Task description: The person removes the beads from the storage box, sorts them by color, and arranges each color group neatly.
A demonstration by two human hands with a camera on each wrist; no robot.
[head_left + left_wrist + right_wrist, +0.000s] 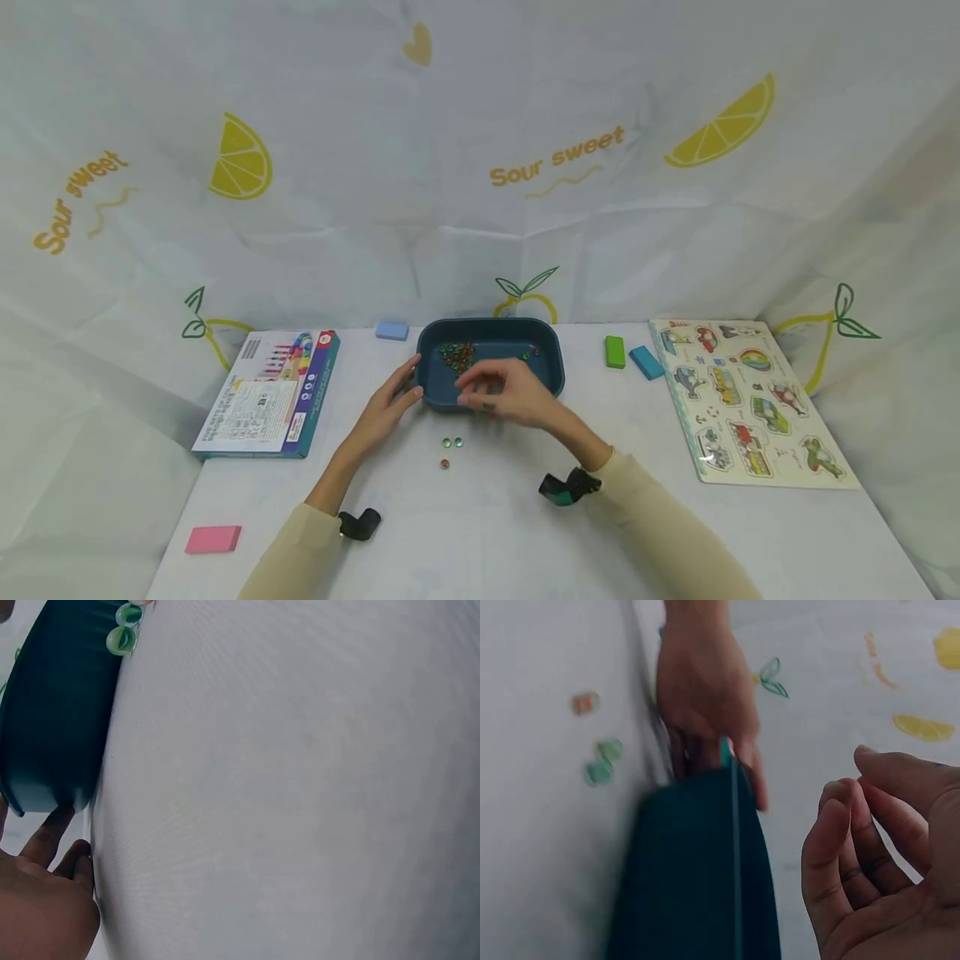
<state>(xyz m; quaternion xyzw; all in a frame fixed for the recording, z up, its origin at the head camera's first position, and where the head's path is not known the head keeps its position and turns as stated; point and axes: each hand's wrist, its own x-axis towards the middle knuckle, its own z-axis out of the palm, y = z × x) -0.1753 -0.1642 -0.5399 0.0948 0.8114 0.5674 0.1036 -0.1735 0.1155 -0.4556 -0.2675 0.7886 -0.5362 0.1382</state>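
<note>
In the head view, the pale sleeves (667, 533) lie nearest, reaching in over the white counter (517, 525). The left hand (384, 410) rests its extended fingers against the left end of the dark blue tray (491, 335), its grip spread wide, probably to keep the tray from sliding. The tray sits towards the back of the counter, its long axis running left to right, so its long front side faces the person. Inside, most of the small beads (457, 356) crowd the left part; a few lie to the right. The right hand (517, 393) hovers at the tray's front, fingers bent towards the left. Before the tray, two green beads (453, 442) sit side by side, with an orange-brown bead (445, 464) nearer the person, apart from the pile and likely easier to see there.

In the left wrist view, the left fingers touch the tray's short end, and its long wall runs up the picture.

In the right wrist view, the right grip is narrow, thumb and fingertips close; whether it holds a bead, I cannot tell. The tray's rim points towards the left hand.
</note>
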